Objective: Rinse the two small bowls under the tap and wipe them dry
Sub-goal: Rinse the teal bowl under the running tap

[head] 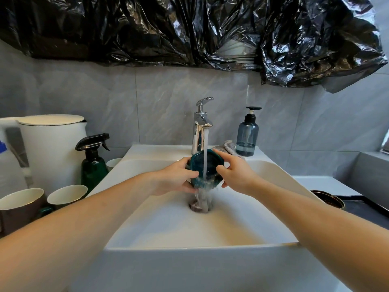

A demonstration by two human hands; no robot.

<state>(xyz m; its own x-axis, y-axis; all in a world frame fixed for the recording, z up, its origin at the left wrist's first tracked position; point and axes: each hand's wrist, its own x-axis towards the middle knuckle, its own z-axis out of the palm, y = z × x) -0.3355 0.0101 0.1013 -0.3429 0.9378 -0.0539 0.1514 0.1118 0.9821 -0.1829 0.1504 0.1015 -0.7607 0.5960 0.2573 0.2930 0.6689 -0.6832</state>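
Note:
A small dark teal bowl (212, 165) is tilted toward me under the chrome tap (201, 127), and a stream of water runs into it and spills over its lower rim into the white sink (168, 224). My left hand (179, 178) grips the bowl's left rim, thumb inside. My right hand (235, 175) holds the right side, fingers curled round the rim. A dark brown bowl (328, 199) sits on a dark mat to the right of the sink. A grey cloth (228, 147) lies behind the bowl next to the tap.
A blue soap pump bottle (247, 135) stands right of the tap. Left of the sink are a green spray bottle (93, 165), a white kettle (50, 148) and two brown mugs (67, 196). Black plastic sheeting (189, 28) hangs overhead.

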